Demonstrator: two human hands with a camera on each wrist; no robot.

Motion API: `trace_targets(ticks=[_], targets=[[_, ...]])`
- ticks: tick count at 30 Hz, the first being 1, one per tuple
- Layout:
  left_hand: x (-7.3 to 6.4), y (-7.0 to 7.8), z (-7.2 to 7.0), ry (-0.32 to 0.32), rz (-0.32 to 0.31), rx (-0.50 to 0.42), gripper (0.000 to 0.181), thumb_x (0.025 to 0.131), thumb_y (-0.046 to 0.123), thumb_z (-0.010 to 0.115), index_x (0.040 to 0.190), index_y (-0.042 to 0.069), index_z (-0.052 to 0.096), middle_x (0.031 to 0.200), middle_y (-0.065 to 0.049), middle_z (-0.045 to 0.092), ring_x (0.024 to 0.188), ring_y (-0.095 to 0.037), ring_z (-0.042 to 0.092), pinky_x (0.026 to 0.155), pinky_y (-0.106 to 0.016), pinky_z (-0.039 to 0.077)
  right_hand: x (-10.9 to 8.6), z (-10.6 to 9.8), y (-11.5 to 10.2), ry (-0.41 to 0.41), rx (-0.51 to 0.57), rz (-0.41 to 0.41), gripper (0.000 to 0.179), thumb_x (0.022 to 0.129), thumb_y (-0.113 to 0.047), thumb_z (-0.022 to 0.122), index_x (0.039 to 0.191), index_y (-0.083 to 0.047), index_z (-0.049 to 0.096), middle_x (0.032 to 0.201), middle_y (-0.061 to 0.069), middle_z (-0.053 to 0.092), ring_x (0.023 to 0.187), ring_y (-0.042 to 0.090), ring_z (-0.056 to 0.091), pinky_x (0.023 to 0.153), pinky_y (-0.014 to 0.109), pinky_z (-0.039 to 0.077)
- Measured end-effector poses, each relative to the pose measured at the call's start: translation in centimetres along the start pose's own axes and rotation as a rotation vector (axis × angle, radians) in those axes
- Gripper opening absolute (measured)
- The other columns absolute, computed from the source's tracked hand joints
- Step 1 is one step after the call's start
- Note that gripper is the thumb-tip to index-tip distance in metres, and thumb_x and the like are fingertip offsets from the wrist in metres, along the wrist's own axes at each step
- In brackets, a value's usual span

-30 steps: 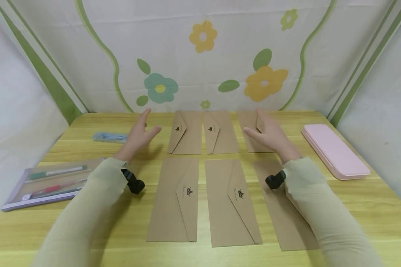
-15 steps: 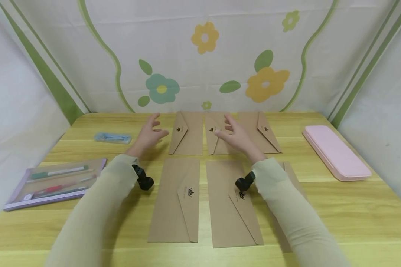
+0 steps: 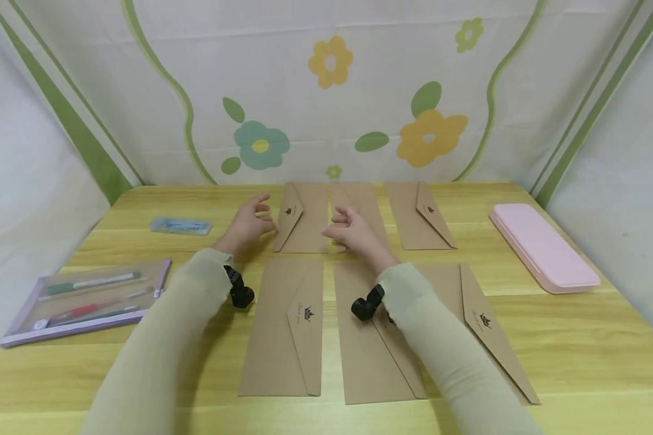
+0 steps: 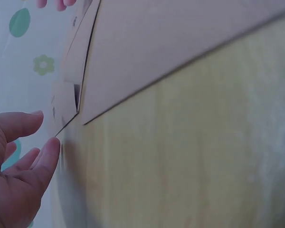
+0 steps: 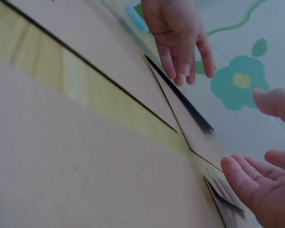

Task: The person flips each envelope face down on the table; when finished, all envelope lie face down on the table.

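Note:
Brown kraft envelopes with crown prints lie in two rows of three. My left hand (image 3: pixel 248 223) is at the left edge of the back left envelope (image 3: pixel 310 217), fingertips right by its flap. In the left wrist view the thumb and fingers of the left hand (image 4: pixel 19 185) are spread apart around nothing. My right hand (image 3: pixel 357 234) hovers over the back middle envelope (image 3: pixel 367 202), covering part of its flap, thumb pointing left. In the right wrist view the right hand (image 5: pixel 270 190) is relaxed, with thumb and fingers apart.
The back right envelope (image 3: pixel 405 217) and the front left (image 3: pixel 274 338), front middle (image 3: pixel 356 356) and front right envelopes (image 3: pixel 490 329) lie flat. A pink case (image 3: pixel 544 244) stands at right. At left are a zip pouch of pens (image 3: pixel 87 317) and a small blue packet (image 3: pixel 179 226).
My right hand has swept left from the back right envelope to the back middle one, uncovering the right-hand envelopes. My left hand has shifted right, to the back left envelope's edge.

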State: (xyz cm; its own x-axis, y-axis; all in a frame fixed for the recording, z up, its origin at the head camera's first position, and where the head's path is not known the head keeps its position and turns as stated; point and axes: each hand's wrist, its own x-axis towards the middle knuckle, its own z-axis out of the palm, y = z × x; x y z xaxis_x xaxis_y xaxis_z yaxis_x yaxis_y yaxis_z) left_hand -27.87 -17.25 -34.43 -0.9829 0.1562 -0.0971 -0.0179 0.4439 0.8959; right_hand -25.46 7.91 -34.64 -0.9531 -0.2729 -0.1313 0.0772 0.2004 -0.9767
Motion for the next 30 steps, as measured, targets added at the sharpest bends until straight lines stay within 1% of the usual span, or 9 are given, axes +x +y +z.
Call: trace_targets(ticks=[3, 6, 11, 15, 20, 24, 26, 30], targets=[[0.0, 0.1, 0.4, -0.007, -0.002, 0.01, 0.077, 0.083, -0.004, 0.063, 0.147, 0.005, 0.02, 0.143, -0.023, 0.032, 0.124, -0.035, 0.043, 0.1, -0.042, 0.041, 0.3, 0.5, 0.5, 0.004, -0.015, 0.003, 0.079, 0.082, -0.017, 0.07, 0.145, -0.008, 0.025, 0.138, 0.016, 0.039, 0.123, 0.03, 0.044, 0.095, 0.04, 0.045], [0.0, 0.1, 0.6, -0.019, -0.007, 0.03, 0.073, 0.083, -0.004, 0.063, 0.144, 0.0, 0.024, 0.139, -0.023, 0.036, 0.124, -0.035, 0.043, 0.1, -0.042, 0.041, 0.5, 1.0, 0.6, 0.017, -0.036, 0.033, 0.08, 0.08, -0.017, 0.072, 0.145, -0.009, 0.026, 0.137, 0.016, 0.041, 0.123, 0.03, 0.044, 0.095, 0.041, 0.044], [0.1, -0.1, 0.7, -0.038, -0.044, 0.061, 0.069, 0.084, 0.0, 0.063, 0.143, 0.0, 0.028, 0.138, -0.02, 0.04, 0.124, -0.032, 0.042, 0.102, -0.041, 0.039, 0.7, 1.6, 0.5, 0.03, -0.029, 0.075, 0.081, 0.078, -0.013, 0.073, 0.144, -0.008, 0.028, 0.137, 0.016, 0.042, 0.124, 0.029, 0.043, 0.098, 0.041, 0.041], [0.0, -0.3, 0.8, -0.03, -0.064, 0.057, 0.067, 0.083, -0.001, 0.063, 0.142, -0.002, 0.03, 0.139, -0.02, 0.04, 0.126, -0.031, 0.041, 0.103, -0.04, 0.038, 0.7, 2.0, 0.2, 0.038, -0.017, 0.08, 0.081, 0.077, -0.008, 0.073, 0.144, -0.006, 0.028, 0.139, 0.016, 0.041, 0.126, 0.028, 0.041, 0.102, 0.038, 0.039], [-0.2, -0.3, 0.8, -0.025, -0.084, 0.014, 0.069, 0.082, -0.004, 0.062, 0.142, -0.001, 0.029, 0.141, -0.019, 0.038, 0.129, -0.029, 0.039, 0.103, -0.038, 0.038, 0.9, 2.5, 0.0, 0.042, 0.003, 0.079, 0.082, 0.074, 0.0, 0.073, 0.143, -0.004, 0.028, 0.14, 0.016, 0.04, 0.127, 0.028, 0.041, 0.104, 0.035, 0.037], [-0.3, -0.4, 0.7, -0.015, -0.106, -0.037, 0.068, 0.082, -0.006, 0.061, 0.142, -0.001, 0.03, 0.142, -0.018, 0.038, 0.13, -0.028, 0.038, 0.103, -0.037, 0.038, 1.0, 2.8, 0.0, 0.05, 0.014, 0.092, 0.08, 0.074, 0.002, 0.072, 0.142, -0.003, 0.03, 0.139, 0.014, 0.041, 0.127, 0.026, 0.041, 0.104, 0.033, 0.037], [-0.3, -0.4, 0.7, 0.0, -0.116, -0.075, 0.066, 0.082, -0.008, 0.06, 0.141, -0.001, 0.032, 0.142, -0.018, 0.039, 0.13, -0.028, 0.039, 0.103, -0.037, 0.038, 1.1, 3.0, 0.0, 0.053, 0.02, 0.101, 0.079, 0.074, 0.003, 0.072, 0.142, -0.003, 0.031, 0.139, 0.014, 0.041, 0.127, 0.026, 0.04, 0.104, 0.032, 0.037], [-0.1, -0.4, 1.1, 0.038, -0.132, -0.182, 0.059, 0.084, -0.01, 0.057, 0.139, -0.002, 0.037, 0.139, -0.019, 0.043, 0.128, -0.026, 0.042, 0.102, -0.035, 0.039, 1.0, 3.0, -0.1, 0.078, 0.014, 0.119, 0.077, 0.074, 0.006, 0.07, 0.141, -0.003, 0.032, 0.14, 0.012, 0.041, 0.129, 0.024, 0.039, 0.105, 0.031, 0.036]])
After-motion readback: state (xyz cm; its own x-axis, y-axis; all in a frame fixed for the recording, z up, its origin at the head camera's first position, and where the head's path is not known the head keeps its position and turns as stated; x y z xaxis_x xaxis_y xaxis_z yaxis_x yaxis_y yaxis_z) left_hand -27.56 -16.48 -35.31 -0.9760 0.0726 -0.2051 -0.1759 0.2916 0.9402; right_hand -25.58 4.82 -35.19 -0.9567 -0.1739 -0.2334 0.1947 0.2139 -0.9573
